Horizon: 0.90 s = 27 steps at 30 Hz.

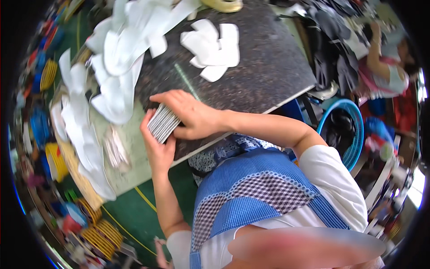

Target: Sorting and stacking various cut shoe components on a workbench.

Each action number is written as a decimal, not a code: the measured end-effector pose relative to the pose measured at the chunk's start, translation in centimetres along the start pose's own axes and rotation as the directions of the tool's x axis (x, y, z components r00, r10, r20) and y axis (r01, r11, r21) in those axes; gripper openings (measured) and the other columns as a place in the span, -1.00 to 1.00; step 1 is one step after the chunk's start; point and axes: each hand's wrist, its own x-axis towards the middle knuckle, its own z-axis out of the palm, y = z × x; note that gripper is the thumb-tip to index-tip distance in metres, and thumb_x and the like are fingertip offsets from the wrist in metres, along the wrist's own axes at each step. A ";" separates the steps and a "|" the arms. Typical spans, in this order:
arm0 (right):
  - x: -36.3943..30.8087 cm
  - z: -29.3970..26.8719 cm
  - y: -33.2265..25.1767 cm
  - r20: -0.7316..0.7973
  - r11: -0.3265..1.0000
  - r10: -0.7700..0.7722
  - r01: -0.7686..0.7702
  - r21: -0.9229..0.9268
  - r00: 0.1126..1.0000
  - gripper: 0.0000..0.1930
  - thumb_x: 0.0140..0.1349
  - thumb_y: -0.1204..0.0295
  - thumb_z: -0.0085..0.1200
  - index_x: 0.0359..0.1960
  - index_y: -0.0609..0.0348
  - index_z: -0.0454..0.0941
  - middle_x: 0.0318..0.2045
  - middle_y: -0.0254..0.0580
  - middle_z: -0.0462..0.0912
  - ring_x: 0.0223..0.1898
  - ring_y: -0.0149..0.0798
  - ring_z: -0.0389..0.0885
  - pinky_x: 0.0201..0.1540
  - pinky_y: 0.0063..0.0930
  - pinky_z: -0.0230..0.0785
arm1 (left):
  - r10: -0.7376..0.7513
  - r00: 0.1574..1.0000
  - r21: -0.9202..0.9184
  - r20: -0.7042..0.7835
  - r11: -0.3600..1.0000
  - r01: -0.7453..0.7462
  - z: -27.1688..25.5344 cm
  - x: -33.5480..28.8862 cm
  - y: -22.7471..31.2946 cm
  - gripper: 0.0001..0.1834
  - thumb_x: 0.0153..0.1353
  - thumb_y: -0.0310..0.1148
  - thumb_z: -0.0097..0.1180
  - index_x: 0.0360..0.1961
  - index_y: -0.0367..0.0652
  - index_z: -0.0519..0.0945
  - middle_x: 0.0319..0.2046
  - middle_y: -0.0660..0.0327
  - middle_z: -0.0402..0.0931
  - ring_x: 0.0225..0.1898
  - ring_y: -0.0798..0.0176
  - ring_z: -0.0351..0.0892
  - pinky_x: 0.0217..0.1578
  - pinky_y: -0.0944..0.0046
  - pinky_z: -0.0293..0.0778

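While both hands meet at the near edge of the worktop (pixel 268 67), they share one stack (pixel 162 122) of thin flat pieces, seen edge-on as grey and white stripes. The left hand (pixel 157 148) lies under and behind the stack, palm up, its grip cupped around the lower end. The right hand (pixel 190 114) comes over the top, fingers (pixel 168 96) curled across the far side and thumb along the near side, so its grip is clenched on the stack too. The stack sits tilted, just above the worktop's front edge and touching both palms.

Beyond the hands, on the dark speckled surface, a small cluster of white cut pieces (pixel 214 49) lies well apart from the stack. To the left, a long heap of larger white pieces (pixel 112 58) runs from the far edge down past the left hand, spilling onto a paler board (pixel 134 166). Near the left wrist a smaller pile (pixel 116 150) of thin pieces rests on that board.

The person wears a blue checked apron (pixel 255 188) over a white top. To the right, below the worktop, stands a blue basket (pixel 354 130). Another person (pixel 385 67) sits at the far right.
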 end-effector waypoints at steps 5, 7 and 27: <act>-3.7 -10.2 -1.0 0.035 0.986 0.164 -0.163 -0.014 0.986 -0.36 0.07 0.47 0.24 0.26 0.23 0.40 0.13 0.05 0.50 0.22 0.01 0.46 0.35 -0.13 0.26 | -0.120 0.985 -0.004 0.124 0.993 0.121 -0.9 1.3 0.1 -0.32 0.06 -0.59 0.37 0.23 -0.25 0.37 0.23 0.00 0.43 0.26 -0.01 0.44 0.26 0.06 0.32; -6.2 -14.8 0.8 -0.161 0.912 0.409 -0.406 0.054 0.898 -0.61 0.21 0.43 0.18 0.08 0.26 0.53 -0.06 -0.01 0.66 -0.03 -0.19 0.67 0.09 -0.28 0.54 | -0.074 0.990 0.023 0.116 0.997 0.072 -0.9 1.9 -0.4 -0.24 0.06 -0.58 0.38 0.29 -0.22 0.31 0.25 -0.02 0.40 0.27 -0.01 0.42 0.28 0.06 0.30; 8.8 -36.2 27.6 -0.557 0.321 0.436 -0.700 -0.638 0.707 -0.61 0.13 0.16 0.15 -0.14 0.20 0.72 -0.15 0.14 0.72 -0.02 0.08 0.69 -0.01 -0.11 0.57 | -0.269 0.960 -0.292 0.074 0.915 0.278 -1.1 5.8 1.4 -0.37 -0.01 -0.52 0.50 0.10 -0.27 0.46 -0.05 0.13 0.60 -0.04 0.26 0.59 0.06 0.23 0.46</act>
